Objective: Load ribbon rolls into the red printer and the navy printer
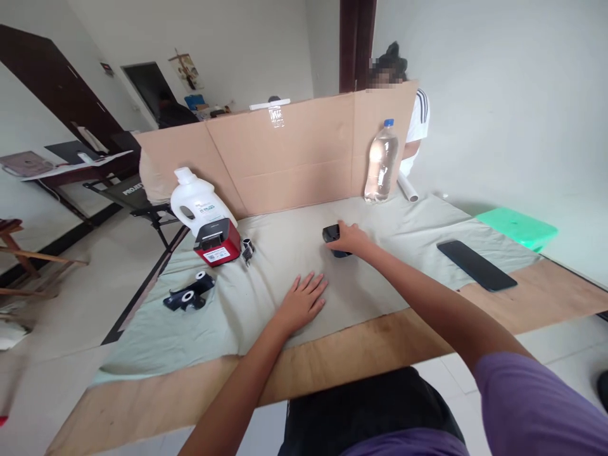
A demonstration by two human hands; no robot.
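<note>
Hands (350, 239) between red printer (217, 242) and phone (476, 265).

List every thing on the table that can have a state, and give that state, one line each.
left hand: flat on the cloth, fingers spread, holding nothing
right hand: closed over the small dark device
small dark device: on the cloth, gripped
water bottle: upright, capped, nearly full
white jug: upright, capped
red printer: lid closed
phone: lying flat, screen dark
</note>
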